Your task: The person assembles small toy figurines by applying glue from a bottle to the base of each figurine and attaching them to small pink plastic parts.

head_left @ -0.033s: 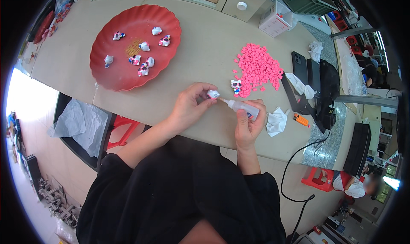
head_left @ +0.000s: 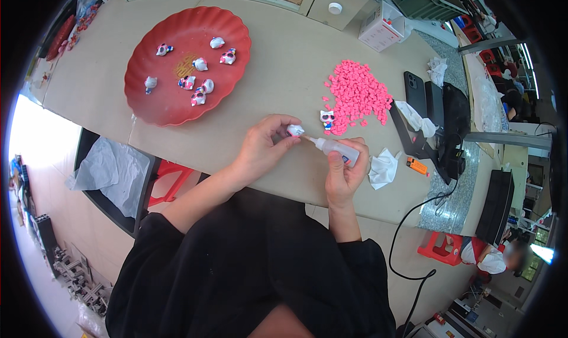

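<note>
Between the thumb and fingers of my left hand [head_left: 263, 145] is a small white toy figurine [head_left: 294, 130]. My right hand [head_left: 346, 175] grips a translucent squeeze glue bottle [head_left: 340, 151], tilted so that its thin nozzle points left at the figurine. The nozzle tip is at or very close to the figurine; whether they touch I cannot tell. Just beyond the bottle, a second white figurine with dark glasses [head_left: 327, 119] lies at the edge of a heap of small pink pieces [head_left: 358, 92].
A red scalloped plate [head_left: 151, 104] with several figurines lies at the far left. To the right are a crumpled white tissue [head_left: 383, 169], an orange lighter [head_left: 417, 166], a black phone [head_left: 415, 93] and a white box [head_left: 378, 30]. A black cable [head_left: 399, 231] hangs off the table.
</note>
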A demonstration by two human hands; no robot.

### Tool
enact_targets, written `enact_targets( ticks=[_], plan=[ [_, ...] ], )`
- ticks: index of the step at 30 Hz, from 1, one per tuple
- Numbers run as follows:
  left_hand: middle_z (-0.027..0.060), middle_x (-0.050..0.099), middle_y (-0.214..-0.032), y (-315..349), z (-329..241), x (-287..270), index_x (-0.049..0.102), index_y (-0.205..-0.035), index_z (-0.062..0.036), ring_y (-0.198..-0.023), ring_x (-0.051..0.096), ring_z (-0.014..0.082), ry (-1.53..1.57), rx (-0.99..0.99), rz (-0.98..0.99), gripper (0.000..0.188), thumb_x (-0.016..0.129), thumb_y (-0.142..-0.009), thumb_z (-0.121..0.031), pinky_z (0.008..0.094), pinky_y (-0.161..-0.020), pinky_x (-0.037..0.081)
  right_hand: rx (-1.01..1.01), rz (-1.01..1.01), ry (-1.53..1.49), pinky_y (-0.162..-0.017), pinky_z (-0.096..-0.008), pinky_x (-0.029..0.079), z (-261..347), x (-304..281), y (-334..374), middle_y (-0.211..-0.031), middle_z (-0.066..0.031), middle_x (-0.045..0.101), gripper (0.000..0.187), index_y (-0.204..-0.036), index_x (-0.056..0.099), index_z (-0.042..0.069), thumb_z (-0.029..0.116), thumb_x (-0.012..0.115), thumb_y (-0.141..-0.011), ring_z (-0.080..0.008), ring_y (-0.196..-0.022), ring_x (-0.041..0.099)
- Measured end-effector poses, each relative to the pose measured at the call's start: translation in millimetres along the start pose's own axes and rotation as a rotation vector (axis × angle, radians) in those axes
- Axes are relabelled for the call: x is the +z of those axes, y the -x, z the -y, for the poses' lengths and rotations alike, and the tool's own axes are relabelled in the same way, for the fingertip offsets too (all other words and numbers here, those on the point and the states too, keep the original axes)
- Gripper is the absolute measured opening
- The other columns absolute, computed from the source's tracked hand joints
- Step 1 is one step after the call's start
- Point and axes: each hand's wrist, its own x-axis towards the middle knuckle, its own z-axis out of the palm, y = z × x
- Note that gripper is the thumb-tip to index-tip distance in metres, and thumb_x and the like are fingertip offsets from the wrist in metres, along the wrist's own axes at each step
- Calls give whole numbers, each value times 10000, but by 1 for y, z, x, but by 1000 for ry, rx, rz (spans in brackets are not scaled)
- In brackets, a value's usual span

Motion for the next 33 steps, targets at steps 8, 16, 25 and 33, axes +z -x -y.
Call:
enact_targets(
  ticks=[8, 16, 25, 33],
  plan=[
    [45, 549, -798, 0, -3, -1, 563, -970, -36, -674, 532, 107, -26, -37, 10, 287, 651, -697, -8, 241, -605, 443, 5, -7, 0, -570, -196, 360, -2, 0, 0, -840, -65, 420, 242, -943, 430, 0, 116, 588, -802, -98, -677, 432],
    [45, 545, -795, 0, -9, -1, 565, -971, -42, -667, 527, 105, -50, -35, 10, 287, 653, -699, -15, 240, -599, 441, 26, 0, -15, -572, -196, 363, 0, 1, -1, -842, -69, 420, 244, -943, 430, 0, 118, 590, -801, -103, -675, 434],
    [40, 537, -781, 0, -7, 0, 567, -977, -48, -651, 509, 103, -79, -24, 5, 287, 651, -704, -19, 236, -592, 433, -19, -4, 30, -567, -200, 357, -6, 0, 0, -832, -71, 423, 247, -940, 435, 0, 116, 597, -794, -107, -666, 432],
    [39, 532, -768, -1, -7, 0, 570, -974, -44, -639, 499, 101, -68, -13, 0, 285, 652, -702, -21, 236, -582, 427, 2, 0, 49, -572, -203, 362, -3, -1, 1, -823, -72, 427, 246, -937, 437, 2, 114, 599, -791, -112, -667, 436]
  ],
)
